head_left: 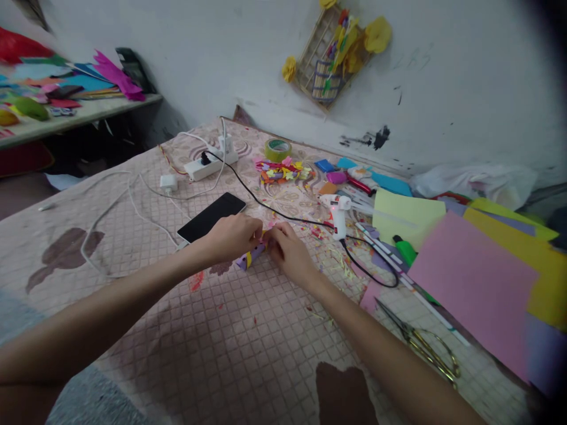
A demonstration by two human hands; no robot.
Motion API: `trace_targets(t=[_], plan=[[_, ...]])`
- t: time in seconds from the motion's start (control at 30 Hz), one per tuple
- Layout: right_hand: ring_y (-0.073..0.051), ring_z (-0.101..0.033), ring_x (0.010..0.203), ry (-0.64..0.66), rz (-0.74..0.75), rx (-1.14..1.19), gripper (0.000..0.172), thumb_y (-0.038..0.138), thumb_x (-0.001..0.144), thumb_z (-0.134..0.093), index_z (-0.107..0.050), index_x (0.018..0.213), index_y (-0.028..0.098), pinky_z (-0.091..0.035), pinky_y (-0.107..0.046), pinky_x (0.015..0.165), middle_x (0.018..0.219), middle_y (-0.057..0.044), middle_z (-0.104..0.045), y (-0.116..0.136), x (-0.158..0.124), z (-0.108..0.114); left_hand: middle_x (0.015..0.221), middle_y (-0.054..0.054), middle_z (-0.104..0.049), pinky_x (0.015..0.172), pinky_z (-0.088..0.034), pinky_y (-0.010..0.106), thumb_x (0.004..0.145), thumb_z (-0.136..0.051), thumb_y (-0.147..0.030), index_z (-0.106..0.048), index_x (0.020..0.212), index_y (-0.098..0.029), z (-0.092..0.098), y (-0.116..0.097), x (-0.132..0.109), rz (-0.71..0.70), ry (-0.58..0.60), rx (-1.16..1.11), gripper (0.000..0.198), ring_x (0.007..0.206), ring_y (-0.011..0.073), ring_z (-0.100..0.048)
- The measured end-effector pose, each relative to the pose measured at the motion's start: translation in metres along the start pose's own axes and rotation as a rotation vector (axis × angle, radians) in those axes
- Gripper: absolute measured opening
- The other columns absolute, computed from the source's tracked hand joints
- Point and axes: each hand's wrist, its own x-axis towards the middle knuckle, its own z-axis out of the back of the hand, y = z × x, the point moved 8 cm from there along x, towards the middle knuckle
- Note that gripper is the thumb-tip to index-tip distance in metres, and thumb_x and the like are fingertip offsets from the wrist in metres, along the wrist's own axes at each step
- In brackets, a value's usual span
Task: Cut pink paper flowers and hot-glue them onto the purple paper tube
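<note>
In the head view a small purple paper roll (250, 258) with a yellow band lies low over the tablecloth, its far end hidden by my fingers. My right hand (292, 254) is closed around that end, with thumb and fingers curled. My left hand (237, 235) is closed in a pinch just above the roll, its fingertips meeting those of the right. A bit of yellow shows between the fingertips, too small to name. Right behind my left hand lies a black phone (212, 216) with a white cable. A white glue gun (338, 215) stands beyond my right hand, its red light on.
Scissors (419, 342) and pink paper (473, 283) lie to the right, near my right forearm. Behind are green tape (278, 150), paper flowers (286, 171) and a power strip (210, 165). The glue gun's black cord (266, 206) crosses the table. A woven wall decoration (328, 65) hangs above.
</note>
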Motion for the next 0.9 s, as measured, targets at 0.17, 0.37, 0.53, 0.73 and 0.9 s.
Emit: trace_targets(t=[0.17,0.37,0.53,0.73,0.9], plan=[[-0.019,-0.05,0.091,-0.001,-0.003,-0.01,0.022,0.01,0.082,-0.041,-0.054,0.097,0.021,-0.043,-0.031,0.077,0.101,-0.006,-0.049,0.0,0.0,0.001,0.076,0.004,-0.064,0.049,-0.028,0.023,0.076,-0.047,-0.027,-0.061,0.077,-0.019,0.0,0.003,-0.002,-0.007,-0.041,-0.008,0.016,0.063,0.014,-0.055],[-0.019,-0.05,0.092,0.011,-0.007,-0.036,0.022,0.011,0.083,-0.042,-0.054,0.097,0.022,-0.043,-0.03,0.076,0.104,-0.006,-0.048,0.0,-0.001,-0.001,0.076,0.003,-0.062,0.049,-0.028,0.023,0.075,-0.048,-0.026,-0.059,0.076,-0.019,-0.001,0.008,-0.004,0.011,-0.071,-0.054,0.013,0.064,0.013,-0.053],[-0.019,-0.05,0.093,0.015,-0.004,-0.061,0.02,0.011,0.083,-0.042,-0.054,0.096,0.02,-0.043,-0.03,0.077,0.105,-0.007,-0.048,0.0,-0.001,-0.003,0.077,0.001,-0.062,0.052,-0.031,0.022,0.074,-0.049,-0.025,-0.059,0.078,-0.019,-0.004,0.009,-0.005,-0.009,-0.089,-0.125,0.012,0.066,0.0128,-0.054],[-0.019,-0.05,0.093,0.012,-0.001,-0.053,0.019,0.011,0.083,-0.043,-0.054,0.095,0.021,-0.043,-0.03,0.076,0.105,-0.007,-0.048,0.0,-0.001,-0.002,0.079,0.003,-0.063,0.053,-0.032,0.022,0.075,-0.049,-0.027,-0.06,0.08,-0.018,-0.002,0.007,-0.007,-0.007,-0.114,-0.157,0.015,0.067,0.0129,-0.054],[-0.018,-0.051,0.092,0.009,0.001,-0.055,0.019,0.012,0.084,-0.042,-0.054,0.096,0.022,-0.044,-0.03,0.077,0.105,-0.007,-0.048,0.0,-0.001,-0.002,0.073,0.002,-0.062,0.052,-0.032,0.023,0.076,-0.049,-0.032,-0.06,0.078,-0.018,0.005,0.022,-0.013,0.054,-0.11,-0.172,0.017,0.062,0.0122,-0.053]])
